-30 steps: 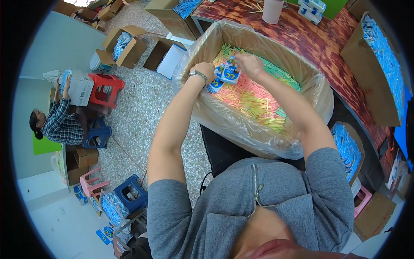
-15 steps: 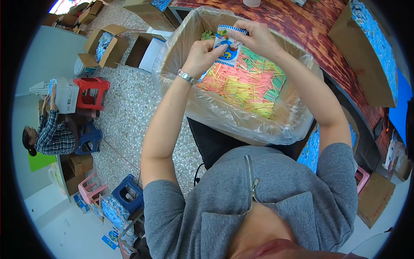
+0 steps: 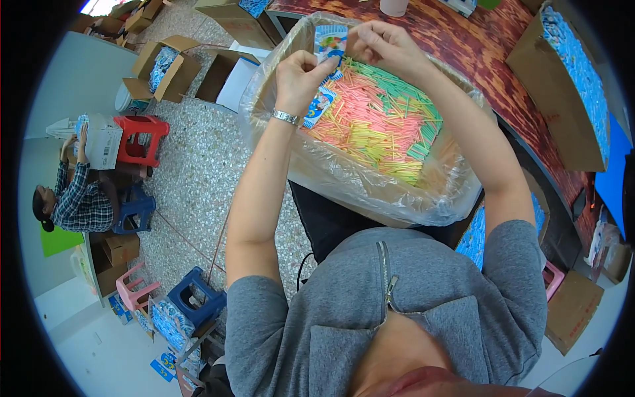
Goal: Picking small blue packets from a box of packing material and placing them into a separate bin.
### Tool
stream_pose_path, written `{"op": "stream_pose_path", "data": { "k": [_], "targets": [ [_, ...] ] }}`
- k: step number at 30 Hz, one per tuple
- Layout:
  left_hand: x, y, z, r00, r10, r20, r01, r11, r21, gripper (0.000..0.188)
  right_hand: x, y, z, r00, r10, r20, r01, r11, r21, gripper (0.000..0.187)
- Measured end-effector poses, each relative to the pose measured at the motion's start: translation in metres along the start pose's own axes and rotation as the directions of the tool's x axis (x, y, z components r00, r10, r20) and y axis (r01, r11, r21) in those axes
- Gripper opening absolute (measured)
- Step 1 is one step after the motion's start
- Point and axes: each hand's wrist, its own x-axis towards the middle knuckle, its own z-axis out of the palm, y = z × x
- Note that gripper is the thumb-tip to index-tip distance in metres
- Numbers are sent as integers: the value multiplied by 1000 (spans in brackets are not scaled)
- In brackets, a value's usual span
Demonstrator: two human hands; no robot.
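We see bright, even light with soft shadows. A patch [image 3: 100,6] at the top left glows almost white. We spot shiny glints on the plastic liner [image 3: 423,206]. The corners go black, and the table [image 3: 476,53] bends near the edge.

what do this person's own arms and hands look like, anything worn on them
Short, plain grey sleeves. A silvery band circles the wrist of the left hand; the right hand has none. Neither wears a glove.
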Motion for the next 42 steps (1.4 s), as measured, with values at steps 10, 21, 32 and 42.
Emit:
{"op": "stream_pose_path", "data": {
  "k": [10,21,32,42],
  "targets": [
    [-7,-17,15,995,-46,93,50,998,-40,29,-61,54,-42,646,745,168,216,32,-976,14],
    [-10,-32,23,988,-21,155,2,993,122,27,-81,65,-30,806,561,191,193,56,-980,30],
    [-10,-44,27,986,35,163,-46,997,68,36,-74,86,2,628,779,2,248,-197,-949,31],
    [-11,-38,24,978,-44,205,8,985,173,25,-78,82,-8,665,737,124,387,-197,-901,28]
  ]
}}
